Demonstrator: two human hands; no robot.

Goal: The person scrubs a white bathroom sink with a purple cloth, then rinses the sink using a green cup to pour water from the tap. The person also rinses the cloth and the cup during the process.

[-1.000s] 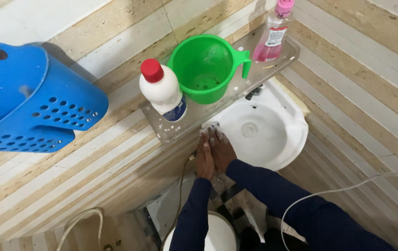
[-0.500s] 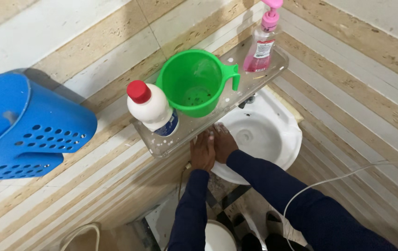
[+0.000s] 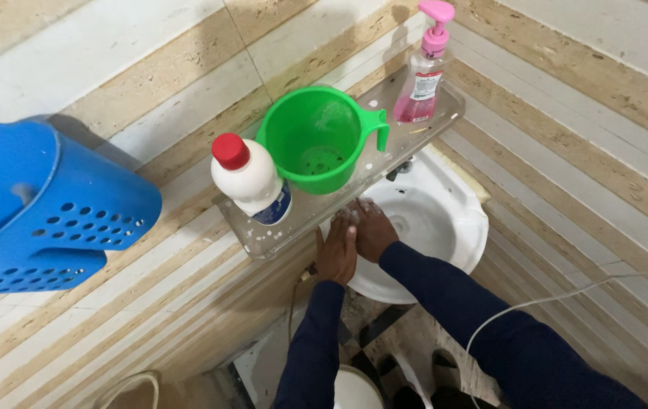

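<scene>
My left hand [image 3: 337, 252] and my right hand [image 3: 372, 230] lie pressed side by side, palms down, over the left part of a small white corner sink [image 3: 456, 227]. Their fingertips reach under a clear shelf [image 3: 263, 238] and look pale, as if soapy or on something white; I cannot tell whether they hold anything. Both arms wear dark blue sleeves. A tap [image 3: 398, 167] pokes out just below the shelf.
On the shelf stand a white bottle with a red cap [image 3: 248, 182], a green mug [image 3: 316, 140] and a pink pump bottle [image 3: 422, 72]. A blue perforated basket [image 3: 36, 204] hangs on the striped wall at left. A white cable [image 3: 536, 307] runs on the right.
The view has shifted down and left relative to the shelf. My hands stay together and have slid slightly right over the sink rim.
</scene>
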